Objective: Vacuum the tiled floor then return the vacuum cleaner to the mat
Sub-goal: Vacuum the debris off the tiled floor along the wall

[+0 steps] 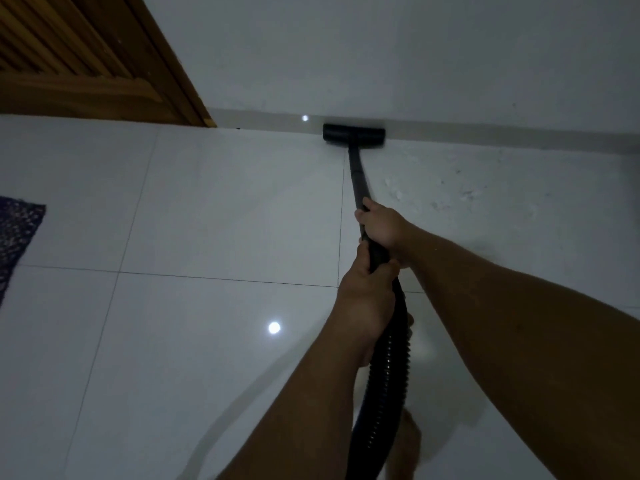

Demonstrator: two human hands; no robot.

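While both hands gripped the black vacuum wand (358, 181), the right hand (381, 226) closed its fingers (362, 216) higher up, the left hand (367, 292) just below, above the ribbed hose (384, 375). Beyond the fingers, the floor nozzle (354, 134) met the skirting on the tiled floor (207, 220); the dark mat (17, 233) lay far left.

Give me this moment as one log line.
step: vacuuming | left hand + right hand: grip on wand | floor head: at wall base | mat: far left
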